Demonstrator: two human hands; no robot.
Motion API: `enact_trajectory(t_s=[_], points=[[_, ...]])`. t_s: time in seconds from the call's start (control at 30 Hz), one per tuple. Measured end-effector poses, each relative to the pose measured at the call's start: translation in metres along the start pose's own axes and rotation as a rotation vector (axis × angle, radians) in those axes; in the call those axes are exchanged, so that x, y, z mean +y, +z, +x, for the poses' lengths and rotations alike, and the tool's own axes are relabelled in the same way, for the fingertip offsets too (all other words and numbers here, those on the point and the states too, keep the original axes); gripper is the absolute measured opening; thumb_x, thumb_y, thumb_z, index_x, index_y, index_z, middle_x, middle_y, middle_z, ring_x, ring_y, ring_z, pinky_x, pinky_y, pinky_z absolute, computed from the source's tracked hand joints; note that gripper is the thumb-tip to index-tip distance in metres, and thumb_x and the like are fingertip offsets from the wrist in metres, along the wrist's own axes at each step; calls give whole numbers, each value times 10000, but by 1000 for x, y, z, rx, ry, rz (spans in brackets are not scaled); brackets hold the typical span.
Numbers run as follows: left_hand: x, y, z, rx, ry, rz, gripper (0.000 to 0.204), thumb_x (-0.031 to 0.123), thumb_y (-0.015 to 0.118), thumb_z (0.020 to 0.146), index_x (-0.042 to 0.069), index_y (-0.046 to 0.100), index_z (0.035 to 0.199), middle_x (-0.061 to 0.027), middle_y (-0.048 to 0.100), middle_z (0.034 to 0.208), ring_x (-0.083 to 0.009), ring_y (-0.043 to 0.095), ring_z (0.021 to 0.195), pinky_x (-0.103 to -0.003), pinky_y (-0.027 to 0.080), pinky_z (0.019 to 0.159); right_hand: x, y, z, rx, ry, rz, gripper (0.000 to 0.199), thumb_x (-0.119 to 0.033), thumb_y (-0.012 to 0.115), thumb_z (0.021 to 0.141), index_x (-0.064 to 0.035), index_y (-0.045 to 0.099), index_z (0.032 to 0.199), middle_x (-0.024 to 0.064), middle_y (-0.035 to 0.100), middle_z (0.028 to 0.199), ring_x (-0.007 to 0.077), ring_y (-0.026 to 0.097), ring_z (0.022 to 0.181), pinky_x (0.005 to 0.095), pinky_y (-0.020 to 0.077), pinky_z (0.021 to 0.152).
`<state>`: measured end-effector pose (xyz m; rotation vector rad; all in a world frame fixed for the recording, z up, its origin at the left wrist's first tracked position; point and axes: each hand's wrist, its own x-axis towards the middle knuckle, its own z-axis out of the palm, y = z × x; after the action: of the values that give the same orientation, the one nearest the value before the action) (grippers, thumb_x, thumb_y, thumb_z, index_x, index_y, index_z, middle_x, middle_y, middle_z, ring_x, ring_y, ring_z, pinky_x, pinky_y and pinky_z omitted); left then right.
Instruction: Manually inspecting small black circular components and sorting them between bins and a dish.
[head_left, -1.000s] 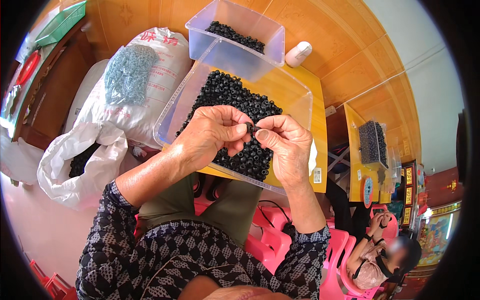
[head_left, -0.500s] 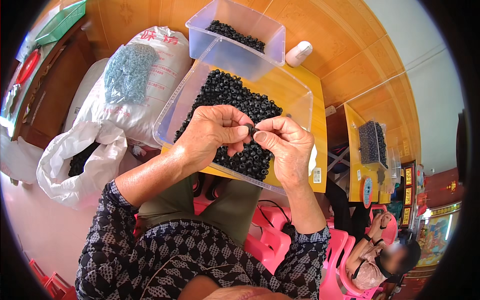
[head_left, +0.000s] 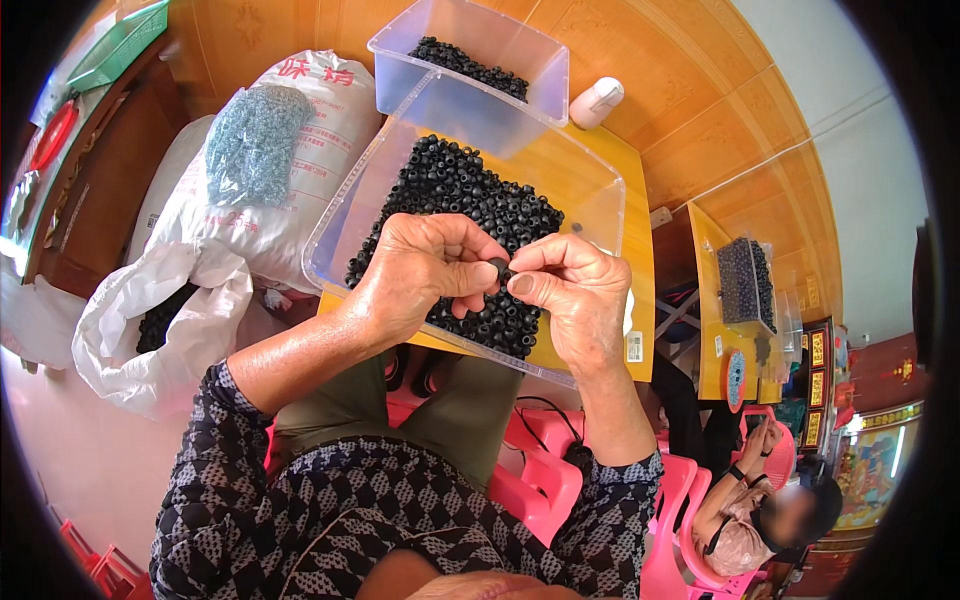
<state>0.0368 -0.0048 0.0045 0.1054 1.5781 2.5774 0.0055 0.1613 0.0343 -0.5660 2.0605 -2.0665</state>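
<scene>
My left hand [head_left: 425, 265] is closed in a pinch on a small round black plastic part [head_left: 498, 266]. Thumb and forefinger of my right hand [head_left: 578, 295] press together against that part's right side, where a second small black piece seems to sit; the fingers partly hide it. Both hands are raised over a large clear plastic bin [head_left: 600, 185], fingertips nearly meeting. Below them, a heap of similar black parts [head_left: 470, 200], many showing a round hole, covers much of the bin's bottom.
A second clear bin [head_left: 545, 60] with black parts stands behind. A white bottle [head_left: 598, 103] is on the yellow table [head_left: 640, 290]. White sacks [head_left: 330, 140], one bearing a bag of bluish pieces [head_left: 258, 145], lie left. Another person [head_left: 745, 510] sits at right near a second table.
My hands stay almost in place, fingertips still together. The black part between them has turned slightly and sits a little lower. The view has shifted slightly.
</scene>
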Motion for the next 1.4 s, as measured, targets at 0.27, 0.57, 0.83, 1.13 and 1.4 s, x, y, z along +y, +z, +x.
enact_trajectory(t_s=[0.27, 0.57, 0.83, 1.13, 1.4], points=[[0, 0, -2, -9, 42, 126, 109, -11, 602, 791, -38, 601, 897, -58, 593, 704, -94, 544, 580, -209, 447, 510, 1, -5, 4, -69, 176, 143, 177, 10, 725, 657, -3, 604, 786, 46, 597, 716, 95, 543, 615, 204, 447, 547], [2, 2, -7, -31, 80, 195, 77, -9, 595, 799, -34, 610, 870, -54, 594, 705, -82, 549, 590, -199, 453, 508, -4, -3, 9, -146, 259, 205, 305, -34, 739, 640, 3, 600, 909, 73, 619, 777, 113, 568, 641, 211, 460, 555], [4, 4, -9, -40, 34, 191, 73, -35, 582, 797, -38, 607, 865, -58, 601, 711, -76, 554, 582, -196, 462, 496, 13, -10, 9, -216, 298, 264, 270, -35, 735, 639, 8, 609, 874, 97, 628, 820, 154, 601, 665, 243, 497, 572], [7, 6, -10, 17, 20, 220, 50, -28, 581, 800, -39, 601, 844, -68, 613, 703, -79, 562, 568, -193, 462, 487, 10, 3, 12, -126, 304, 300, 178, 84, 679, 646, 5, 614, 791, 79, 615, 704, 135, 584, 610, 248, 489, 558], [5, 7, -5, 14, 39, 267, 78, -3, 560, 821, -50, 598, 870, -73, 606, 700, -81, 550, 580, -198, 451, 488, 19, 0, 12, -162, 292, 296, 168, -43, 679, 715, 2, 584, 846, 76, 614, 770, 152, 570, 654, 265, 466, 585]])
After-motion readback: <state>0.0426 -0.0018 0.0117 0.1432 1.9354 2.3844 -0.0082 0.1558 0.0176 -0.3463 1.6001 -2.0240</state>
